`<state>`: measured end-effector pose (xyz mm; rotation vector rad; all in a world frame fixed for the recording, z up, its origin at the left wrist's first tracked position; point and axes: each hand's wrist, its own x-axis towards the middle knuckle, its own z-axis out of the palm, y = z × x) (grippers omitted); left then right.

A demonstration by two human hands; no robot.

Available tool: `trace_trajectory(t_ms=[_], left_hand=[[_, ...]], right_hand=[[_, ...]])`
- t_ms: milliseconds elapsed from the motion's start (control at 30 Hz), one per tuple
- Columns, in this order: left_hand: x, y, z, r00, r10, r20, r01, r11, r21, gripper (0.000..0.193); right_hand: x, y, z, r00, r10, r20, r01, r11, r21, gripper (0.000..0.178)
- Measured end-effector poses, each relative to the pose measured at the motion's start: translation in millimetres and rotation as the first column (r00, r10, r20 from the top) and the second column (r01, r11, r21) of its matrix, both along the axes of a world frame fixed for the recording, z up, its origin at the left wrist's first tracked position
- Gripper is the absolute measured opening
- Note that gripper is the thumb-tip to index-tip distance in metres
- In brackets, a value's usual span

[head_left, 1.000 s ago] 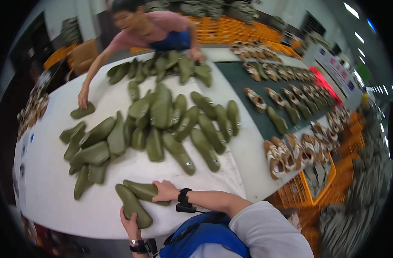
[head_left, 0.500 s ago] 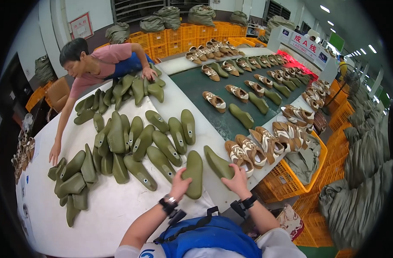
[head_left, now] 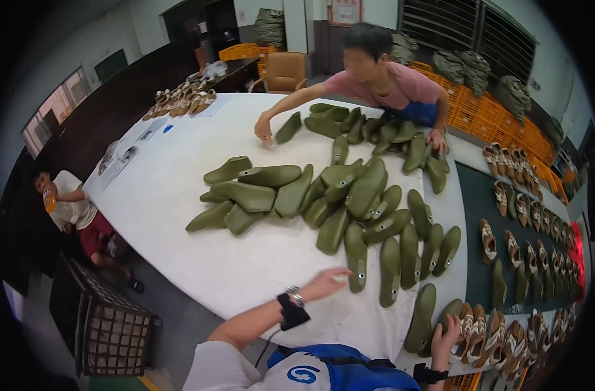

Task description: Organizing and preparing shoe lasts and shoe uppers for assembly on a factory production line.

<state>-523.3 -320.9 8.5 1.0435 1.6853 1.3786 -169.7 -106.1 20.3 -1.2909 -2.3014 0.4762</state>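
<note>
My left hand [head_left: 327, 284] is over the white table, holding nothing, its fingers stretched toward a green shoe last [head_left: 356, 257] with a round hole near its end. Whether the fingertips touch that last I cannot tell. At the table's right edge my right hand [head_left: 446, 339] has its fingers round another green last [head_left: 450, 309], partly hidden by the hand. Between my hands, beside the right one, lies a further last [head_left: 420, 319]. A loose heap of green lasts [head_left: 369, 189] covers the middle of the table.
Across the white table [head_left: 160, 215] a co-worker in pink [head_left: 402, 88] leans over more lasts. On the right, a dark green belt [head_left: 483, 215] carries brown-and-white shoes and lasts. Shoes [head_left: 486, 339] stand by my right hand. A seated person [head_left: 76, 202] and a crate [head_left: 118, 329] are at left.
My view has turned left. My left hand has let go of its last and moved left toward the heap; my right hand stays with its last. The co-worker's outstretched hand is now raised off the lasts.
</note>
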Motion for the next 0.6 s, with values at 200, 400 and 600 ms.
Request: trace_trajectory(t_ms=[200, 400, 600], left_hand=[[-195.5, -131.7, -0.3, 0.041, 0.376, -0.926, -0.783, 0.587, 0.204, 0.056], [-296.6, -187.6, -38.4, 0.653, 0.476, -0.589, -0.732, 0.595, -0.331, 0.06], [-261.3, -152.3, -40.7, 0.434, 0.376, -0.819, -0.817, 0.548, -0.182, 0.087]], right_hand=[[-174.1, -42.8, 62.2, 0.808, 0.57, -0.149, -0.581, 0.813, -0.04, 0.03], [-414.1, -125.8, 51.3, 0.305, 0.952, 0.037, -0.952, 0.305, 0.01, 0.051], [-581.5, -174.0, 8.4, 0.319, 0.893, 0.317, -0.928, 0.227, 0.295, 0.082]])
